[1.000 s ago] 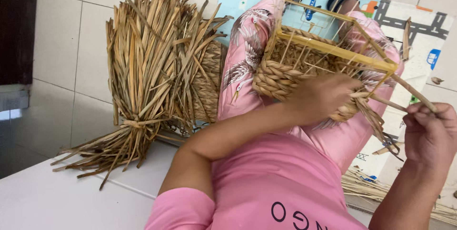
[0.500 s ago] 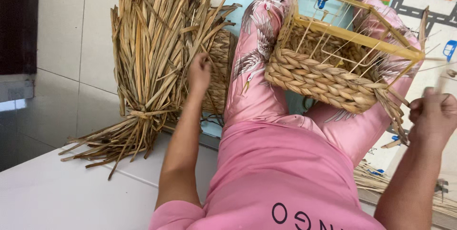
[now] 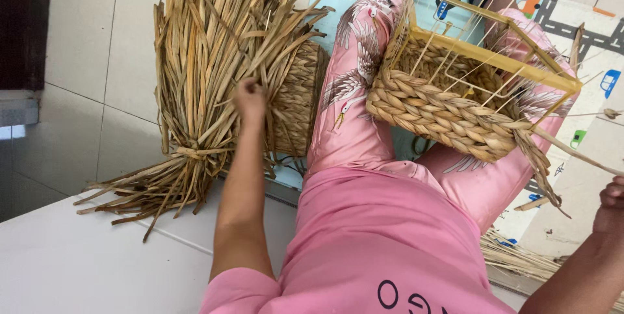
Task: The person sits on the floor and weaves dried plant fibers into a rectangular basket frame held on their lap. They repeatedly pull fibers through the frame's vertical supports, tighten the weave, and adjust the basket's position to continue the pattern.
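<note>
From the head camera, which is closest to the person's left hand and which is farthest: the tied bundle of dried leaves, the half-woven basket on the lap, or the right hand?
From the left hand:
1. Tied bundle of dried leaves: the hand is reaching into it, on the floor at the left.
2. Half-woven basket: on the lap, to the right.
3. Right hand: far right edge, holding a strand from the basket.

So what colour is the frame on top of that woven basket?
Yellow: the basket's frame, clearest in the head view.
</note>
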